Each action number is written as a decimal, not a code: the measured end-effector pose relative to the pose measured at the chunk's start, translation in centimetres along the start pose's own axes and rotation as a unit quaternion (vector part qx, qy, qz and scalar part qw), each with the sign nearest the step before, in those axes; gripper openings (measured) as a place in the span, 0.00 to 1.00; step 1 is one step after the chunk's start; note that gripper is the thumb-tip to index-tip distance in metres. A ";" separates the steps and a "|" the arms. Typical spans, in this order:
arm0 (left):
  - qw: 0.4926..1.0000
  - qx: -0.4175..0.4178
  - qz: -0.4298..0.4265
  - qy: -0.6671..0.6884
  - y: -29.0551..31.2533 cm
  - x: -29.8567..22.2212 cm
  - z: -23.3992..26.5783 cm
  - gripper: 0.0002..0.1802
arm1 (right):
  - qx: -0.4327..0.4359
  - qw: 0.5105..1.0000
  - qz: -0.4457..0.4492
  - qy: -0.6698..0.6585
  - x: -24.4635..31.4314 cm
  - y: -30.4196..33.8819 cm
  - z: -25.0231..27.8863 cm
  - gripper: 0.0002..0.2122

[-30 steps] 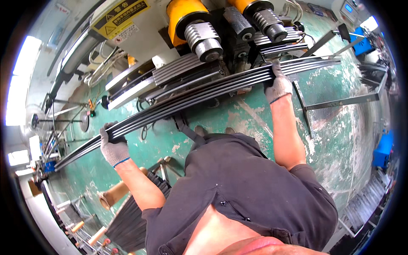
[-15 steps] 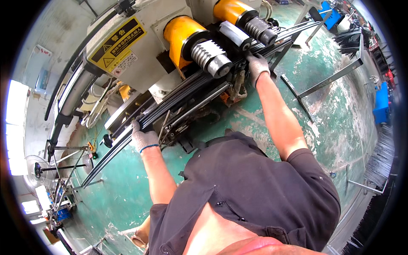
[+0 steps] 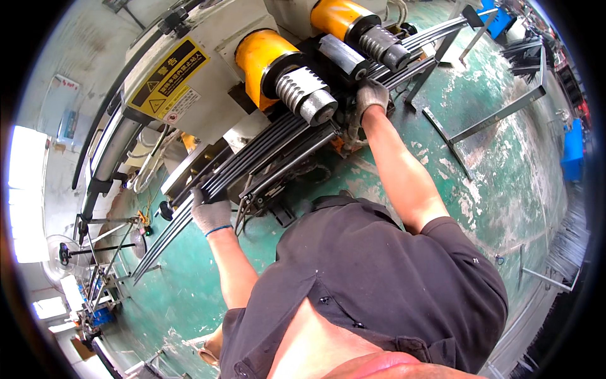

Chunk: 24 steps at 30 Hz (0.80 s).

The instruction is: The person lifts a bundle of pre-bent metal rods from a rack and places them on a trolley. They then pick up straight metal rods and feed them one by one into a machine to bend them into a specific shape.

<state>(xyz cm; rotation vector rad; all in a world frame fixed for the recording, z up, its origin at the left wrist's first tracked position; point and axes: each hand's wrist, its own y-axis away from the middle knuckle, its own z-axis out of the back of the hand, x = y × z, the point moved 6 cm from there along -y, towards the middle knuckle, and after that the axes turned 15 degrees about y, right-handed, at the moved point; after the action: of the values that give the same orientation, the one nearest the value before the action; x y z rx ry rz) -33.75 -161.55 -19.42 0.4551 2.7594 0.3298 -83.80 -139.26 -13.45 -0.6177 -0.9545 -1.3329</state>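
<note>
I have the left hand (image 3: 211, 213), in a pale knit glove with a blue cuff, wrapped around a bundle of long dark bars (image 3: 252, 153), thumb on the near side. The bars slant along the front of a grey machine (image 3: 224, 60) — their lower end sticks out past that hand over the green floor (image 3: 183, 303), and the other way they run beneath the nearer ribbed shaft (image 3: 303, 88).

The right hand (image 3: 372, 95), gloved too, sits curled just below a grey block (image 3: 342, 55) between the two shafts; I cannot tell from this camera whether it grips the bars, because its fingertips are hidden.

Above the hands I see two yellow housings (image 3: 260, 63), each with a ribbed shaft poking out, and a yellow-and-black warning label (image 3: 169, 81) on the machine's side. More bars show at the upper right, beyond the right hand, near a metal post. A metal stand (image 3: 499, 115) is on the floor to the right — a blue box (image 3: 572, 150) is farther out, near the picture's edge.
</note>
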 end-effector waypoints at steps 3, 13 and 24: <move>0.996 -0.037 -0.061 0.047 -1.7 -5.4 1.3 0.19 | -0.006 0.985 -0.080 -0.153 -0.9 0.8 -0.1 0.16; 0.998 -0.057 -0.024 -0.024 2.6 2.6 -1.3 0.19 | 0.017 0.984 -0.006 -0.175 -2.9 2.9 0.7 0.18; 0.982 -0.118 -0.148 0.025 2.8 -4.7 0.3 0.20 | -0.013 0.996 0.012 -0.093 -4.0 -1.4 -0.6 0.19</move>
<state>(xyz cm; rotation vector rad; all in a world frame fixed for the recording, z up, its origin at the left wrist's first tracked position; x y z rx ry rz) -28.64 -160.59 -17.67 -0.0239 2.7350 0.5907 -84.89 -137.86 -17.35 -0.7810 -1.0772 -1.2836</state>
